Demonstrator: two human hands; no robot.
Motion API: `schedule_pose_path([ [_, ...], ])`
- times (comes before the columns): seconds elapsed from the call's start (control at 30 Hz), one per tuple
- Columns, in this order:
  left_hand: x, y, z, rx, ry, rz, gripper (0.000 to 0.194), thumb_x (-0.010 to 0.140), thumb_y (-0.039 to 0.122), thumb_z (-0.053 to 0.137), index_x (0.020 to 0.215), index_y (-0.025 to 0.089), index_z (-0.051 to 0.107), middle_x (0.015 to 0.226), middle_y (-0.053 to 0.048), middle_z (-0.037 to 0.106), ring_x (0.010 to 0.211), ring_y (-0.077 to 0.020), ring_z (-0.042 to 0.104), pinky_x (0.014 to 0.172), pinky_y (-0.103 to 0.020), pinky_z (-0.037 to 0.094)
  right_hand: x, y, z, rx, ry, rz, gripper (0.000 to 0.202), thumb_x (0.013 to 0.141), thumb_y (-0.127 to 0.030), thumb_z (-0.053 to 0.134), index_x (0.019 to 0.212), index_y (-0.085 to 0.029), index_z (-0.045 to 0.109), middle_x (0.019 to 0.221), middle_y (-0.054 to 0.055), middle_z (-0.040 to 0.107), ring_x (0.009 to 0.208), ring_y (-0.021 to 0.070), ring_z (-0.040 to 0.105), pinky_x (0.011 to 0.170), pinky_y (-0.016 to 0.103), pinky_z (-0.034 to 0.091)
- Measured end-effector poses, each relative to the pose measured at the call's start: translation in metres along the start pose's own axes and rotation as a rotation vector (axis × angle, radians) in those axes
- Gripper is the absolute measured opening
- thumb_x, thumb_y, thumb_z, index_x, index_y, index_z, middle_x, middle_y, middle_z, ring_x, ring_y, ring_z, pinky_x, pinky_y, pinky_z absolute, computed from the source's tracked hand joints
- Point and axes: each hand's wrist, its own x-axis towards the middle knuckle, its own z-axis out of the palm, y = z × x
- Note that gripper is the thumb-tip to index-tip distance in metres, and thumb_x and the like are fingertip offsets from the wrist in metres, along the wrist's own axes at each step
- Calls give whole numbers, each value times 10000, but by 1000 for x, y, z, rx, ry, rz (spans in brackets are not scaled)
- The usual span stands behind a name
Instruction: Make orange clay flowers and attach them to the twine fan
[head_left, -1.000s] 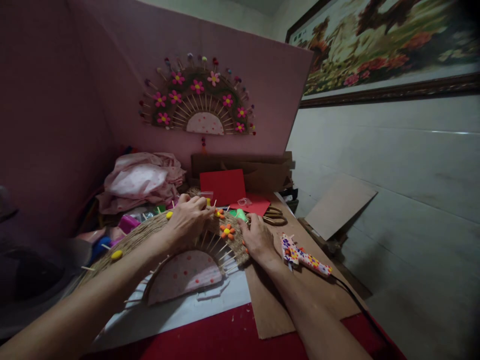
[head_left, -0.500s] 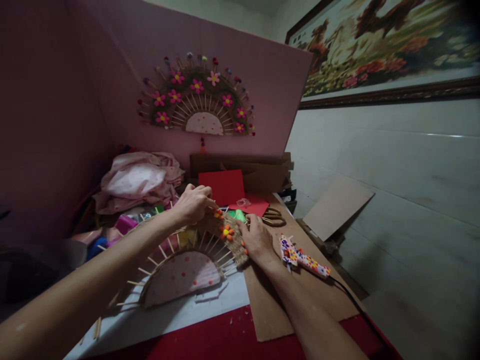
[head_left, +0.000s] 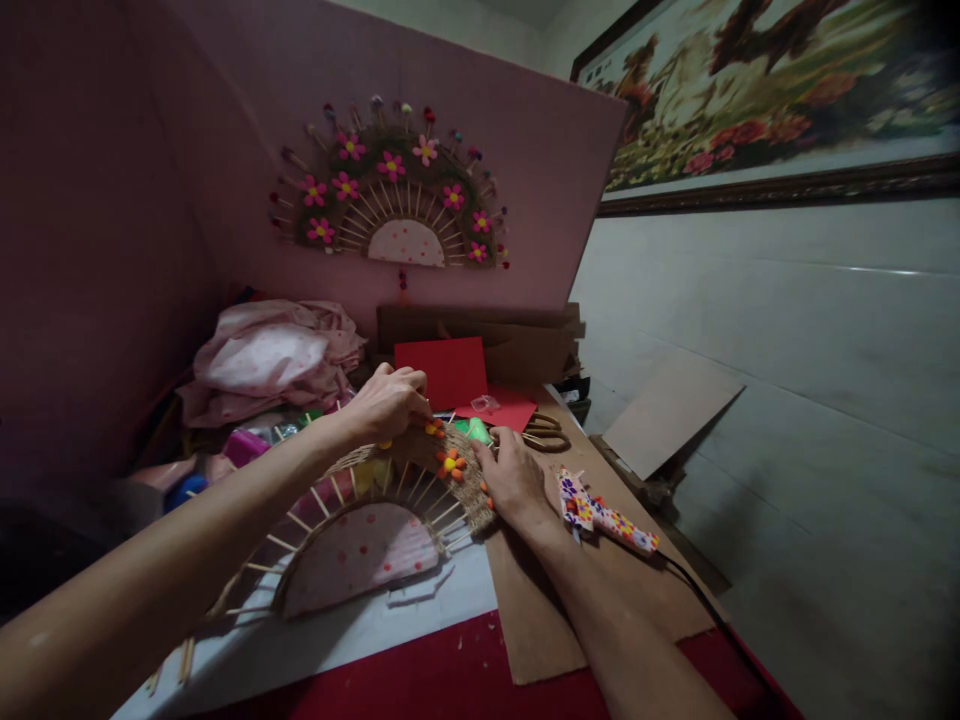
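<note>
A half-round handmade fan of woven cord and thin sticks stands tilted on the table, with orange felt flowers along its band and a dotted pink half-disc at its base. My left hand reaches across to the top of the band, its fingers bent and pinched together at the rim beside an orange flower. The fingertips are partly hidden there. Around the right end of the band my right hand is closed, its thumb on the front and the other fingers mostly hidden behind.
To the right, a flower-patterned glue gun with a black cord lies on cardboard. Scissors and red card lie behind the fan. Bundled pink cloth is at the back left. A finished fan hangs on the pink board.
Both hands keep almost the same places on the fan. The view has shifted slightly, and the left forearm and the fan's left side sit a little lower.
</note>
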Motion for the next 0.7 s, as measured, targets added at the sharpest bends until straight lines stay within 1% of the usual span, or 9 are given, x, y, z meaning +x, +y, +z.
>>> schedule_pose_path([
  [0.13, -11, 7, -3, 74, 59, -19, 223, 827, 225, 558, 927, 316, 735, 843, -43, 595, 802, -181, 519, 713, -340, 251, 0, 0, 0, 3, -3, -8, 351, 898, -456, 422, 1081, -181, 540, 1110, 112, 616, 1020, 253, 585, 764, 312, 396],
  [0.2, -17, 11, -1, 136, 87, -25, 261, 831, 198, 532, 961, 314, 726, 855, -56, 596, 800, -194, 523, 716, -354, 255, -1, 0, 0, 1, 1, -11, 357, 899, -463, 418, 1081, -182, 540, 1116, 114, 615, 1020, 255, 585, 760, 314, 397],
  [0.27, -23, 15, 2, 179, 91, -5, 285, 827, 183, 523, 982, 324, 717, 877, -63, 599, 807, -205, 526, 730, -370, 258, -1, 0, 0, -5, 4, -16, 363, 900, -468, 411, 1079, -180, 542, 1115, 117, 615, 1019, 254, 584, 757, 315, 399],
  [0.43, -30, 20, 5, 211, 73, 17, 248, 836, 220, 522, 983, 292, 708, 858, -78, 600, 810, -220, 527, 746, -390, 268, -1, 1, 1, -5, 1, -22, 354, 901, -461, 411, 1064, -177, 546, 1104, 117, 617, 1010, 260, 588, 757, 326, 404],
  [0.57, -31, 24, 4, 223, 122, -39, 289, 840, 173, 479, 1019, 268, 685, 917, -79, 617, 823, -218, 531, 761, -397, 273, 0, 1, 2, 0, 8, -21, 357, 897, -462, 421, 1073, -178, 544, 1099, 119, 617, 1016, 267, 587, 765, 335, 408],
  [0.7, -33, 27, 6, 240, 89, -95, 245, 823, 176, 491, 925, 229, 708, 867, -86, 604, 799, -229, 529, 734, -395, 274, 0, 0, 1, 0, -7, -9, 366, 896, -464, 420, 1078, -172, 544, 1104, 128, 615, 1018, 274, 589, 770, 345, 410],
])
